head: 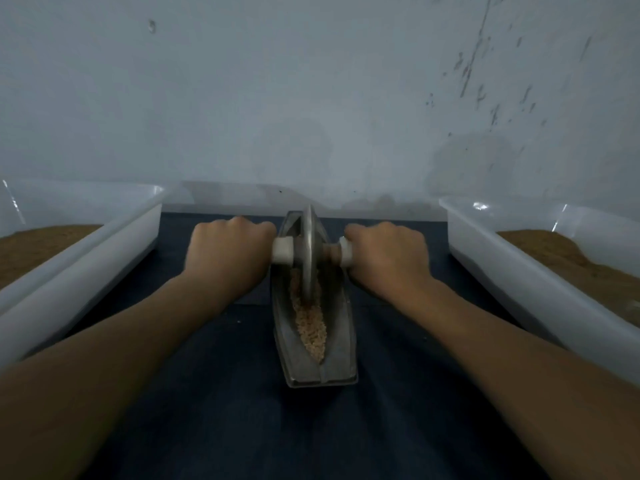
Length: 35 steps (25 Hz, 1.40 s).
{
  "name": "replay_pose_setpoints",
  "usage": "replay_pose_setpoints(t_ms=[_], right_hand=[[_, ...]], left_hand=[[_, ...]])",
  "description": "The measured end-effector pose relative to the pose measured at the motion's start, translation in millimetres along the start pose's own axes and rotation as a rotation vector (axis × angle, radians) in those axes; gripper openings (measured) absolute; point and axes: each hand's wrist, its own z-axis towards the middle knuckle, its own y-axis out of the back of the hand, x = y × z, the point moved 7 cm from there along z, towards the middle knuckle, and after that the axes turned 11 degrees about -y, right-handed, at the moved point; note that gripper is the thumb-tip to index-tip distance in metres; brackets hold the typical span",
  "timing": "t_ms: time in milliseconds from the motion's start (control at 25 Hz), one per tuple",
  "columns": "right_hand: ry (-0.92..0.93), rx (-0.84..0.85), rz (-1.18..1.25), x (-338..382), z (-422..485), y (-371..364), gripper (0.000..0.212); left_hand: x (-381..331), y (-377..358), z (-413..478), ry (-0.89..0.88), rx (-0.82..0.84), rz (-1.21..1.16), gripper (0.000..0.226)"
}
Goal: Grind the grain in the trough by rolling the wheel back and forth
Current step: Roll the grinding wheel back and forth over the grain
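Both hands, left (228, 252) and right (388, 252), clench the axle (282, 250); wheel (308, 251) far in trough (343, 341); press evenly, draw back through grain (311, 327).

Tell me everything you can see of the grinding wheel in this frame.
The wheel is a thin, dull grey, metal-looking disc, standing upright on edge in the far half of the trough, its rim down in the grain. A cross axle with white handle ends runs through its hub; the left hand and right hand grip one end each.
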Motion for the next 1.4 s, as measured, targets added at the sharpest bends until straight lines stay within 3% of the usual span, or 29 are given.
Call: replay_pose_setpoints(t_ms=[40,120,200,320,400,480,560,680,760,880,920,1080,1200,1280,1400], right_hand=[[-0.048,0.091,0.003,5,14,-5,0.010],[-0.086,0.227,0.001,8,31,-8,0.013],[-0.031,0.273,0.023,3,16,-3,0.005],[0.106,-0.138,0.002,-8,-35,32,0.025],[0.093,-0.221,0.004,-11,-37,39,0.033],[0.051,-0.064,-0.021,-4,-23,17,0.027],[-0.058,0.132,0.028,1,1,-1,0.008],[-0.125,0.282,0.088,-2,11,-13,0.007],[-0.019,0.177,0.061,-6,-7,0,0.011],[0.099,-0.230,0.004,-12,-38,34,0.028],[0.102,-0.238,0.001,-13,-38,35,0.028],[-0.043,0.197,0.037,2,6,0,0.010],[-0.104,0.335,0.046,-3,18,-10,0.007],[0.042,0.137,0.019,-5,-3,5,0.015],[0.140,-0.232,0.083,-16,-45,34,0.014]], left_hand=[[3,-4,12,0.067,0.064,-0.042,0.006],[5,-8,22,0.113,0.161,-0.109,0.012],[3,2,6,0.042,0.134,-0.083,0.007],[-8,24,-41,-0.117,-0.102,-0.029,0.031],[-3,31,-45,-0.119,-0.167,-0.030,0.035],[-7,18,-31,-0.062,-0.052,-0.003,0.026],[-4,10,-1,0.041,0.074,-0.024,0.006],[-4,8,20,0.041,0.165,-0.026,0.008],[-4,13,0,-0.042,0.058,-0.026,0.013],[-4,22,-42,-0.152,-0.131,-0.013,0.050],[-1,19,-42,-0.134,-0.137,-0.020,0.051],[1,6,1,0.047,0.033,-0.033,0.006],[3,-1,22,0.042,0.157,-0.066,0.010],[6,6,-7,-0.054,0.054,-0.054,0.011],[5,26,-49,-0.196,-0.176,0.018,0.036]])
